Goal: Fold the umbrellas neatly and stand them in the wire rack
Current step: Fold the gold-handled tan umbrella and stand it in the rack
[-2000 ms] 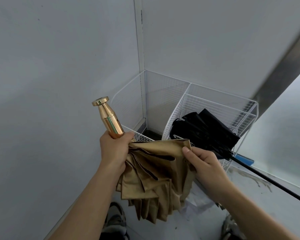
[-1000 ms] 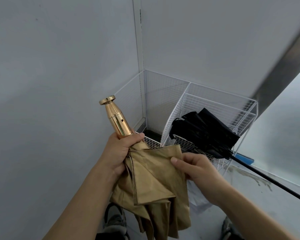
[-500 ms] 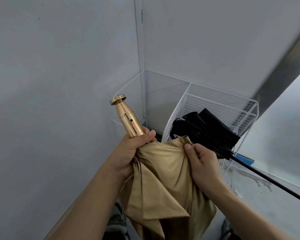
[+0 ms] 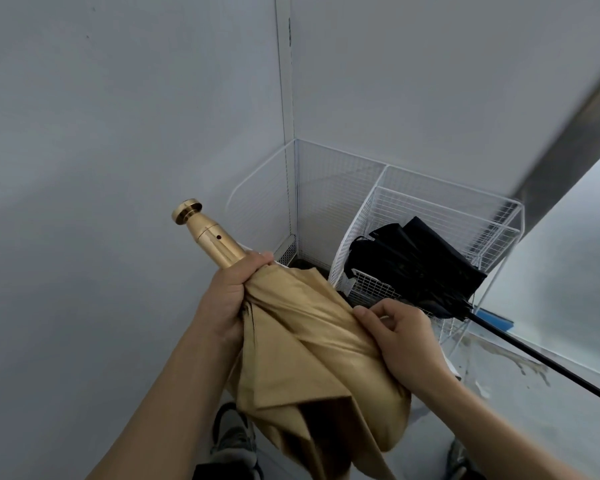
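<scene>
The left hand (image 4: 229,299) grips the gold umbrella (image 4: 302,351) at the neck, its fingers (image 4: 257,261) curled tightly round the spot where the tan fabric meets the shiny gold handle (image 4: 208,233). The handle points up and to the left, towards the grey wall (image 4: 118,168). The canopy hangs down between the two forearms in loose, uneven folds, with a dark opening at its lower end. The right hand (image 4: 406,344) is on the canopy's right side, fingers curled and thumb pressed in, gathering the fabric against the bundle. The umbrella is held in the air in front of the white wire rack (image 4: 430,202), which stands in the corner of the room. A black umbrella (image 4: 420,265) lies loosely bundled in the rack's right compartment, tilted, with its thin black shaft (image 4: 534,358) sticking out to the lower right over the floor. A shoe (image 4: 234,438) shows below the gold fabric.
</scene>
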{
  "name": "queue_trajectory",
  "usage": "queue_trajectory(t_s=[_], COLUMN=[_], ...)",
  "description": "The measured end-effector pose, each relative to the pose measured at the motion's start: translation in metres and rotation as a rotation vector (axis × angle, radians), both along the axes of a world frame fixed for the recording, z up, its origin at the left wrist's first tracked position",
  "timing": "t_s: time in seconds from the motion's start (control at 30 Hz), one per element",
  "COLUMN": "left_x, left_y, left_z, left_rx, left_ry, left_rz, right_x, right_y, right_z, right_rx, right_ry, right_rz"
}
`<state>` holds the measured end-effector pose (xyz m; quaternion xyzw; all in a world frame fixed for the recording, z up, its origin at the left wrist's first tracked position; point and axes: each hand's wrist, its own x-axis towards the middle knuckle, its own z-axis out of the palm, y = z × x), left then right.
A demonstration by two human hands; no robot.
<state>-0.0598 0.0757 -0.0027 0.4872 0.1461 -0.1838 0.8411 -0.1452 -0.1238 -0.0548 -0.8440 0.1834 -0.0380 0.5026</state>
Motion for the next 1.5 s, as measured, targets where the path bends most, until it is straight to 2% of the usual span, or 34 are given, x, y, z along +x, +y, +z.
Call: queue_trajectory(t_s=[0.1,0.23,0.33,0.43,0.57,0.63,0.7,0.77,0.8,0.87,0.93,1.03,1.17,1.33,1.5], left_x=[0.003,0.01,0.009,0.009,0.014,0.02,0.024,0.025,0.025,0.021,0.016,0.009,0.002,-0.009,-0.014], left_y=[0.0,0.008,0.009,0.008,0.011,0.016,0.019,0.02,0.018,0.012,0.002,-0.011,-0.019,-0.026,-0.03], left_z=[-0.002,-0.001,0.0,0.001,-0.004,-0.01,-0.016,-0.022,-0.023,-0.023,-0.023,-0.025,-0.018,-0.004,0.003], left_rx=[0.065,0.061,0.037,0.015,0.02,0.043,0.07,0.117,0.147,0.191,0.233,0.304,0.288,0.16,0.024], left_ry=[0.045,0.129,0.14,0.151,0.187,0.203,0.205,0.197,0.194,0.165,0.11,0.013,-0.097,-0.141,-0.126], left_rz=[0.064,0.19,0.233,0.23,0.269,0.312,0.342,0.376,0.394,0.407,0.351,0.208,0.033,-0.19,-0.228], right_x=[-0.001,-0.003,0.001,0.005,0.004,-0.001,-0.006,-0.01,-0.011,-0.012,-0.012,-0.012,-0.009,-0.004,0.003], right_y=[-0.007,-0.008,-0.007,-0.011,-0.025,-0.026,-0.023,-0.014,-0.009,-0.001,0.005,0.012,0.009,0.006,0.0], right_z=[-0.004,0.005,0.006,0.007,0.004,0.011,0.019,0.024,0.024,0.014,0.005,0.004,0.012,0.01,0.005], right_rx=[-0.157,0.173,0.197,0.108,-0.275,-0.204,0.04,0.228,0.245,0.08,-0.063,0.044,0.123,0.076,0.012], right_ry=[0.049,0.148,0.144,0.119,0.012,-0.149,-0.24,-0.172,-0.113,-0.059,-0.107,-0.198,-0.26,-0.258,-0.252], right_rz=[0.015,0.071,0.056,0.008,-0.101,-0.115,0.012,0.234,0.32,0.371,0.34,0.275,0.079,-0.053,-0.065])
